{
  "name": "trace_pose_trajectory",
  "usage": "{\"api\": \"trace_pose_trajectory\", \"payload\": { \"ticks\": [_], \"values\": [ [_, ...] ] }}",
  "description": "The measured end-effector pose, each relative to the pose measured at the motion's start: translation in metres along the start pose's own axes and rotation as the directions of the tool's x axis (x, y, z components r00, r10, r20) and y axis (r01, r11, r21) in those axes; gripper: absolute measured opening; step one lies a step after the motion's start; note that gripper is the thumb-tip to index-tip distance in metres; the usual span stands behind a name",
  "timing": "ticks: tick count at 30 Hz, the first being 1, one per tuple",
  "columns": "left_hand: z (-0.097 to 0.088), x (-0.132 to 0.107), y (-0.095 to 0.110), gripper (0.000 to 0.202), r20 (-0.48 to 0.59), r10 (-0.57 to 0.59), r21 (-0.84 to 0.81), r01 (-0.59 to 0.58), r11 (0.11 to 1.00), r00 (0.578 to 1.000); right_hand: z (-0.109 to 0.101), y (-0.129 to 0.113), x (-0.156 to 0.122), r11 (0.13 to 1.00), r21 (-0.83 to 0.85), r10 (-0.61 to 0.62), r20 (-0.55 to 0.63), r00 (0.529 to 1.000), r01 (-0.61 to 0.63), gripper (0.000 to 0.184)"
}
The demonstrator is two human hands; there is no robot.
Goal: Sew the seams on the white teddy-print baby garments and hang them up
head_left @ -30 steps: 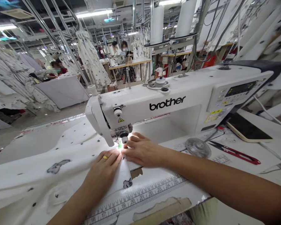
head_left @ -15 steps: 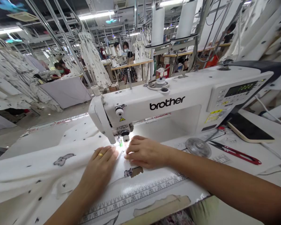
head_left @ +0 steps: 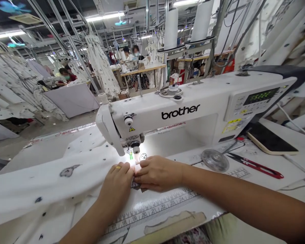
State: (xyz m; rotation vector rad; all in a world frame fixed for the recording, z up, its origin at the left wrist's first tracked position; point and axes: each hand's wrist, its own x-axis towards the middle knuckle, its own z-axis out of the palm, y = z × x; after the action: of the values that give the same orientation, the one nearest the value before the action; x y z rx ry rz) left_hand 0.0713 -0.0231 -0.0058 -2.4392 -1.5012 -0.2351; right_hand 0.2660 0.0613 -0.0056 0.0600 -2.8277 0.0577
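Observation:
White fabric with dark printed spots and small grey animal figures spreads over the left of the sewing machine bed. My left hand, with a gold ring, is closed on the fabric's edge just in front of the needle area. Beside it, almost touching, my right hand pinches the same edge, fingers bunched together. Behind the fingertips stand the lit presser foot and a green guide piece of the white sewing machine. The fingers hide the exact grip points. A printed grey patch peeks out below them.
To the right lie red-handled thread snips, a clear round dish and a phone. A printed ruler scale runs along the front edge. Thread cones stand above. Co-workers sit at machines behind.
Both hands have drawn slightly toward me and closer together, the left one moving right. The fabric has shifted with them, and a round metal plate beside the foot is now uncovered.

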Motion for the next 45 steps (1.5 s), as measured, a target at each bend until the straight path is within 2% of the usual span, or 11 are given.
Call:
{"api": "trace_pose_trajectory", "payload": {
  "ticks": [4,7,10,13,16,19,21,24,34,38,45],
  "values": [
    [-0.003,0.0,-0.012,0.03,0.07,-0.039,-0.091,0.046,0.995,0.997,0.0,0.003,0.001,0.997,-0.01,0.078,-0.01,0.997,-0.078,0.024],
    [-0.008,-0.009,-0.017,0.041,0.037,-0.053,-0.153,0.058,0.986,0.998,-0.003,0.003,0.002,0.999,-0.016,0.047,-0.029,0.998,-0.047,0.022],
    [-0.011,-0.018,-0.017,0.03,-0.054,-0.097,-0.156,0.087,0.984,0.994,-0.006,0.001,0.001,1.0,-0.009,0.017,-0.047,0.999,-0.018,0.023],
    [-0.013,-0.018,-0.011,0.023,-0.107,-0.044,-0.149,0.028,0.988,0.993,-0.006,0.001,0.0,0.999,0.029,0.034,-0.058,0.998,-0.033,0.021],
    [-0.012,-0.012,-0.006,0.023,-0.057,0.018,-0.116,-0.025,0.993,0.998,-0.006,0.0,0.0,0.997,0.042,0.072,-0.05,0.996,-0.07,0.02],
    [-0.007,-0.006,-0.007,0.021,-0.013,0.016,-0.058,-0.017,0.998,1.0,-0.006,0.001,0.0,0.988,0.03,0.149,-0.027,0.988,-0.148,0.024],
    [-0.004,-0.004,-0.01,0.021,-0.023,-0.003,-0.057,0.002,0.998,1.0,-0.005,0.002,-0.001,0.981,0.037,0.191,-0.018,0.981,-0.19,0.028],
    [-0.002,-0.006,-0.015,0.023,-0.041,-0.022,-0.138,0.016,0.99,0.999,-0.004,0.005,-0.002,0.981,0.054,0.19,-0.014,0.982,-0.189,0.031],
    [-0.003,-0.008,-0.017,0.018,-0.118,-0.079,-0.321,0.037,0.946,0.99,-0.007,0.008,-0.001,0.968,0.13,0.22,-0.017,0.975,-0.216,0.021],
    [-0.002,-0.003,-0.014,0.021,-0.149,-0.05,-0.323,-0.001,0.946,0.988,-0.007,0.008,-0.001,0.968,0.134,0.218,-0.023,0.976,-0.213,0.021],
    [-0.003,-0.005,-0.013,0.022,-0.139,0.014,-0.29,-0.054,0.955,0.99,-0.008,0.01,-0.003,0.965,0.134,0.233,-0.043,0.972,-0.225,0.02]
  ]
}}
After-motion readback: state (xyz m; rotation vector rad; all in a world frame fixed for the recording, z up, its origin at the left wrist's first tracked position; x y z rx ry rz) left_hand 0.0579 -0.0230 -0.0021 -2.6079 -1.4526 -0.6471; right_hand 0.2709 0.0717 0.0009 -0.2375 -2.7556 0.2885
